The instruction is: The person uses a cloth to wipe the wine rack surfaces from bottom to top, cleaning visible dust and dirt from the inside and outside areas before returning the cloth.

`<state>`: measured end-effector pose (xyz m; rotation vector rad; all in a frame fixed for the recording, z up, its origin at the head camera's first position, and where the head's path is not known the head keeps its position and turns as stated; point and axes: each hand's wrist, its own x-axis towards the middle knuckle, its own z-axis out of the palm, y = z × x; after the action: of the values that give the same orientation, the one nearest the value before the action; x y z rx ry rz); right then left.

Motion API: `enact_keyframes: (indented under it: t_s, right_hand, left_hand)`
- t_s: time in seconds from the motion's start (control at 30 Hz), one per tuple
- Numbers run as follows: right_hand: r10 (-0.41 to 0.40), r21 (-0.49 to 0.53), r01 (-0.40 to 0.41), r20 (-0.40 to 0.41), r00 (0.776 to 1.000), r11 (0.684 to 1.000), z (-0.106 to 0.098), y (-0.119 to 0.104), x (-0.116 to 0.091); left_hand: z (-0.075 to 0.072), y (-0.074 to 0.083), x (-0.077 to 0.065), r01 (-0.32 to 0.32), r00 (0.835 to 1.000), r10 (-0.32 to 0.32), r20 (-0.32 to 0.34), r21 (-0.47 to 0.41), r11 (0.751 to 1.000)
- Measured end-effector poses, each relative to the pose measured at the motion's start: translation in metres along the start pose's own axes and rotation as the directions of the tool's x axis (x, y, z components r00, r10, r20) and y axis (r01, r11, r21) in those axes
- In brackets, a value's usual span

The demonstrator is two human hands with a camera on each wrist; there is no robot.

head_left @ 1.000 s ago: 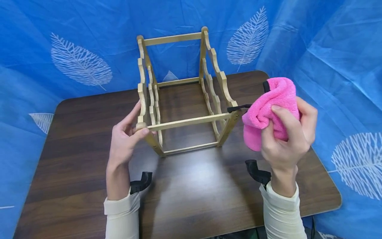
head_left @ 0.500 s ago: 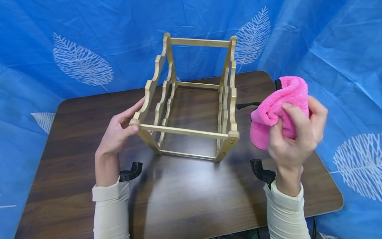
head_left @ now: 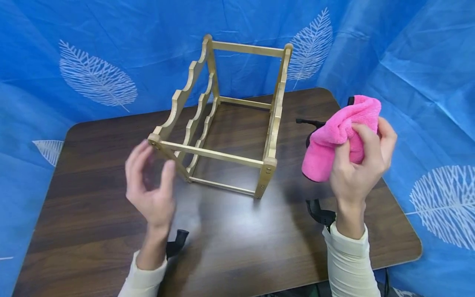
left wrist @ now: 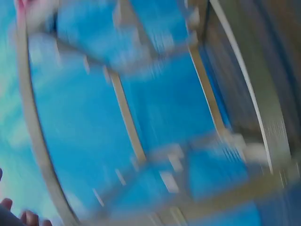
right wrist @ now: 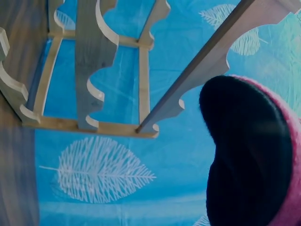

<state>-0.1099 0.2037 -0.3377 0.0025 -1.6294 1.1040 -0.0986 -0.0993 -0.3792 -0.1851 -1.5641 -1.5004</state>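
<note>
As the head view shows, my R hand (head_left: 358,179) has the pink cloth (head_left: 332,146) pinched betw. thumb & fingers, apart from the rack (head_left: 211,153), off its R side. Rack stands on the brown table (head_left: 237,235), approx. centre, set at an angle, w/ wavy rails (head_left: 176,105) along its sides. My L hand (head_left: 152,198) is at the near L corner, fingers loosely bent, thumb apart, grasping nothing; blurred, so fingertip contact w/ rack can't be confirmed. Blue curtain (head_left: 167,24) w/ white leaf prints (head_left: 102,78) behind.

L wrist view: heavy blur. Rack takes up most of it; my fingertips (left wrist: 30,219) show at bottom L, holding nothing visible. Bit of pink at top L.

R wrist view: wavy rails at upper L, curtain beyond, table along L edge. Cloth at R, dark face to camera, pink edge; fingers out of sight, so grip can't be told here.
</note>
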Motion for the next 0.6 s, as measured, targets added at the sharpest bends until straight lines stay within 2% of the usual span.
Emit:
enact_keyframes:
  t_s: [0.03, 0.07, 0.1, 0.13, 0.2, 0.23, 0.27, 0.33, 0.4, 0.47, 0.53, 0.6]
  right_hand:
    - [0.012, 0.002, -0.012, 0.004, 1.000, 1.000, 0.000, 0.002, -0.001]
    - [0.020, 0.009, -0.021, 0.005, 1.000, 1.000, 0.001, 0.004, -0.002]
    - [0.028, 0.017, -0.028, 0.005, 1.000, 0.999, 0.001, 0.006, -0.003]
    - [0.030, 0.027, -0.030, 0.004, 1.000, 0.999, 0.000, 0.008, -0.004]
    - [0.035, 0.042, -0.036, 0.008, 0.999, 0.998, 0.000, 0.010, -0.004]
    - [0.037, 0.045, -0.037, 0.013, 0.999, 0.998, -0.001, 0.011, -0.005]
    - [0.036, 0.047, -0.037, 0.018, 0.999, 0.998, -0.001, 0.011, -0.006]
    - [0.038, 0.044, -0.039, 0.033, 0.999, 0.998, -0.001, 0.011, -0.007]
    - [0.037, 0.035, -0.039, 0.047, 0.998, 0.999, -0.001, 0.009, -0.009]
    - [0.040, 0.028, -0.041, 0.057, 0.998, 0.999, -0.002, 0.007, -0.010]
    - [0.042, 0.019, -0.043, 0.064, 0.997, 0.999, -0.002, 0.006, -0.012]
    - [0.041, 0.013, -0.042, 0.070, 0.997, 0.999, -0.002, 0.006, -0.013]
  left_hand:
    - [0.006, 0.007, -0.011, -0.084, 0.996, 0.084, 0.041, -0.009, 0.996]
    - [0.012, 0.012, -0.022, -0.138, 0.985, 0.140, 0.104, -0.033, 0.990]
    - [0.018, 0.017, -0.032, -0.163, 0.969, 0.170, 0.180, -0.054, 0.985]
    - [0.024, 0.022, -0.041, -0.169, 0.947, 0.180, 0.266, -0.064, 0.983]
    - [0.035, 0.029, -0.057, -0.149, 0.893, 0.150, 0.424, -0.036, 0.988]
    - [0.040, 0.031, -0.064, -0.131, 0.870, 0.119, 0.478, -0.008, 0.991]
    - [0.045, 0.032, -0.070, -0.118, 0.857, 0.089, 0.507, 0.026, 0.993]
    - [0.053, 0.033, -0.078, -0.081, 0.850, 0.021, 0.526, 0.091, 0.993]
    - [0.060, 0.034, -0.084, -0.011, 0.863, -0.038, 0.505, 0.095, 0.995]
    - [0.067, 0.035, -0.089, 0.064, 0.873, -0.088, 0.479, 0.066, 0.996]
    - [0.073, 0.035, -0.095, 0.128, 0.876, -0.122, 0.466, 0.019, 0.992]
    - [0.079, 0.035, -0.101, 0.165, 0.868, -0.143, 0.476, -0.005, 0.986]
